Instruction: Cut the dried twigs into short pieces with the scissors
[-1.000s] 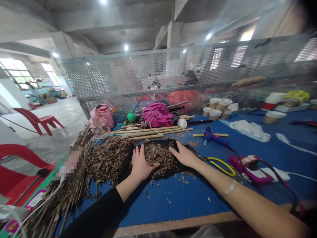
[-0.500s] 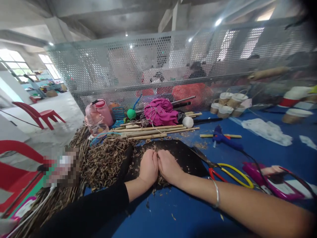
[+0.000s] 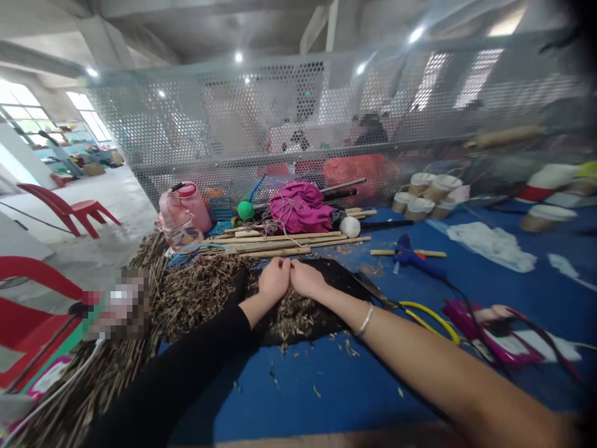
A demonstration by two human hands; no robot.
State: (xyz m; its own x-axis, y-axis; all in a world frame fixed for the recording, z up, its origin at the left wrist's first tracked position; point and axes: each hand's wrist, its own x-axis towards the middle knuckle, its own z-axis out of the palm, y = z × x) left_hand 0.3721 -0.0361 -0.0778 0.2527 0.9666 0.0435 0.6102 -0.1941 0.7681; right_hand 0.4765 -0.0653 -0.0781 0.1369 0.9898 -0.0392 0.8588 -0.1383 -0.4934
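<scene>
My left hand (image 3: 274, 280) and my right hand (image 3: 308, 279) are closed and pressed together, knuckles up, over a black cloth (image 3: 326, 317). What they grip, if anything, is hidden beneath the fingers. Brown dried plant bits (image 3: 296, 316) lie on the cloth just below my hands. A larger heap of dried brown plant pieces (image 3: 196, 298) rests to the left of the cloth. Right of my right hand lie scissors with yellow and red handles (image 3: 433, 317), partly hidden by my forearm.
A blue glue gun (image 3: 415, 258) with a cord lies on the blue table (image 3: 289, 398). Bamboo sticks (image 3: 280, 244), a magenta cloth (image 3: 303, 208), a pink bottle (image 3: 198, 208) and paper cups (image 3: 420, 202) line the back, before a perforated metal screen (image 3: 209, 124). Long dry stalks (image 3: 107, 386) cover the left edge.
Both hands have moved away from me, towards the back of the cloth, still together. More of the plant bits below them now shows. The view has shifted slightly.
</scene>
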